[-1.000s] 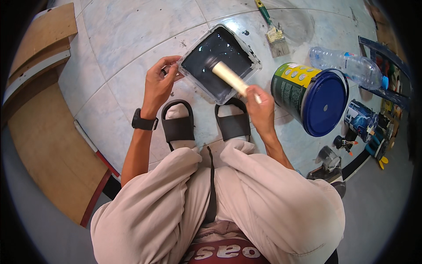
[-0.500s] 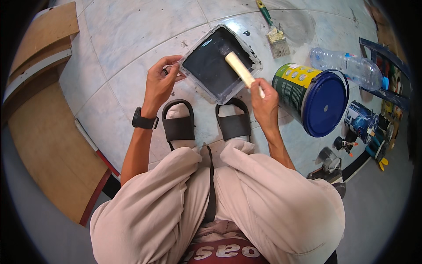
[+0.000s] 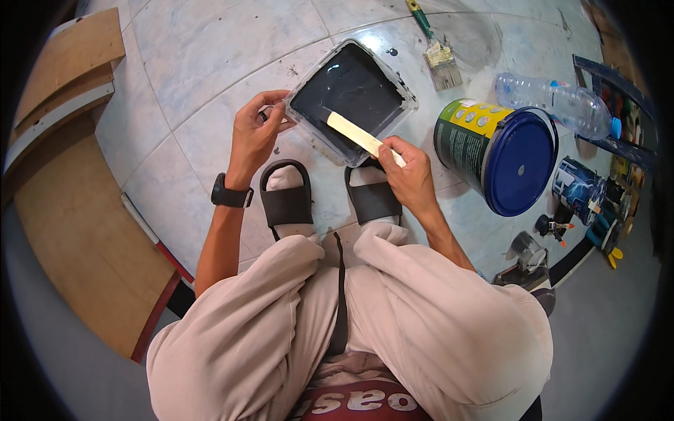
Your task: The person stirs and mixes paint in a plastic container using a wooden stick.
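A square, clear plastic tub (image 3: pixel 319 142) of dark grey paint (image 3: pixel 361 88) sits on the floor in front of my feet. With fingers and thumb, my left hand (image 3: pixel 254 137) pinches the tub's left corner. A flat, pale wooden stick (image 3: pixel 353 132) is gripped near its end by my right hand (image 3: pixel 409 175), at the tub's near right side. The stick slants left over the tub, and its far end dips into the paint near the left side.
Right of the tub stand a large paint bucket (image 3: pixel 467 140) with a blue lid and a smaller blue can (image 3: pixel 577 188). A used paintbrush (image 3: pixel 441 63) and a clear plastic bottle (image 3: pixel 551 105) lie beyond. Wooden boards (image 3: pixel 91 231) are at the left. Black sandals (image 3: pixel 286 193) are on my feet.
My right hand has moved left and slightly nearer, sweeping the stick's dipped end from the tub's far right part toward its near left side. My left hand stays on the tub's corner.
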### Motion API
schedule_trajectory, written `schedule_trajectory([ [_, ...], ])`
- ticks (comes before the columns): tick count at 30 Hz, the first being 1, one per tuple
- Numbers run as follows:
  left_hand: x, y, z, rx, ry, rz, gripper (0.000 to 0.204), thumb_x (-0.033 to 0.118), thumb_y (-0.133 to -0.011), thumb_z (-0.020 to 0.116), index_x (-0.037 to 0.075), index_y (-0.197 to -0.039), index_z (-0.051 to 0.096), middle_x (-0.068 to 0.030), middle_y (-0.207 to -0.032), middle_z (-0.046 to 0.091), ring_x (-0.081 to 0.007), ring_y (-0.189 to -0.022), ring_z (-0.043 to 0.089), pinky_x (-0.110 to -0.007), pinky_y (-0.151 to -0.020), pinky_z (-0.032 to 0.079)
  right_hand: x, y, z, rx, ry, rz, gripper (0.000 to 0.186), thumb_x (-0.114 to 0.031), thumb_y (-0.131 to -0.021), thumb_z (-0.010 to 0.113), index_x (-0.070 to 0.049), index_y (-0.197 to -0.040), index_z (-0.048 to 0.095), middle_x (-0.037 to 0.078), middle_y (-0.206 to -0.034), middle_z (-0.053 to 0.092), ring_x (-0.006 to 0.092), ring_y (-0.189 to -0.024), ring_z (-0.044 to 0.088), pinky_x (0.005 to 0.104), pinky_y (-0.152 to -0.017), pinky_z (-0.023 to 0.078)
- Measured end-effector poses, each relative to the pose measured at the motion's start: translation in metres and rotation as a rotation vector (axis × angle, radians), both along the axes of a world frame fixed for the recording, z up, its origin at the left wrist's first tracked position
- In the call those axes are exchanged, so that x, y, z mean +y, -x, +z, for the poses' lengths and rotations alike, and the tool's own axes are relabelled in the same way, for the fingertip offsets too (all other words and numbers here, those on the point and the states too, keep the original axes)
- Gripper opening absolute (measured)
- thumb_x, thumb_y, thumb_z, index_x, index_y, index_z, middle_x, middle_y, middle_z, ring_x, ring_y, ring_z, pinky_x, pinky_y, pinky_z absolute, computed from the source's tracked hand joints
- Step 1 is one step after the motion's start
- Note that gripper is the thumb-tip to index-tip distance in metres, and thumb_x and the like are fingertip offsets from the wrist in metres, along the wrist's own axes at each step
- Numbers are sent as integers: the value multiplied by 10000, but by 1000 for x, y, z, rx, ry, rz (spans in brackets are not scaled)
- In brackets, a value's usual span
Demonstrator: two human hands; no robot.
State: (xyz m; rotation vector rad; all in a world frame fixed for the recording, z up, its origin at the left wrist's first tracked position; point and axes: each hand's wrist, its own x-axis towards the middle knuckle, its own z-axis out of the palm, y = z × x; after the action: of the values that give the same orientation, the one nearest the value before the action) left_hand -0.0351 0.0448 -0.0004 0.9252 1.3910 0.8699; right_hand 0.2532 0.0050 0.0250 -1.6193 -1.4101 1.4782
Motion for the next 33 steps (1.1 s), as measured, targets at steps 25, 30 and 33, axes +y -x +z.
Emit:
schedule_trajectory([
  [25,5,-7,6,-58,2,12,285,98,-1056,538,-80,-1264,620,-95,-1144,662,-128,-979,682,-320,-900,632,8,-3,9,-45,59,-19,253,-235,-1015,620,7,-962,670,10,-683,548,72,-672,491,281,-601,434],
  [30,5,-7,5,-41,-3,4,283,95,-1058,534,-82,-1262,619,-95,-1143,663,-132,-985,682,-319,-899,632,9,-7,11,-115,11,-205,246,-216,-1030,600,5,-948,668,19,-689,572,70,-682,499,284,-611,440],
  [33,2,-2,4,-45,-5,0,282,94,-1058,533,-85,-1258,618,-95,-1141,663,-131,-982,681,-319,-902,631,4,-3,11,-1,78,-10,231,-206,-1027,603,6,-963,668,18,-680,565,72,-673,491,290,-609,440],
])
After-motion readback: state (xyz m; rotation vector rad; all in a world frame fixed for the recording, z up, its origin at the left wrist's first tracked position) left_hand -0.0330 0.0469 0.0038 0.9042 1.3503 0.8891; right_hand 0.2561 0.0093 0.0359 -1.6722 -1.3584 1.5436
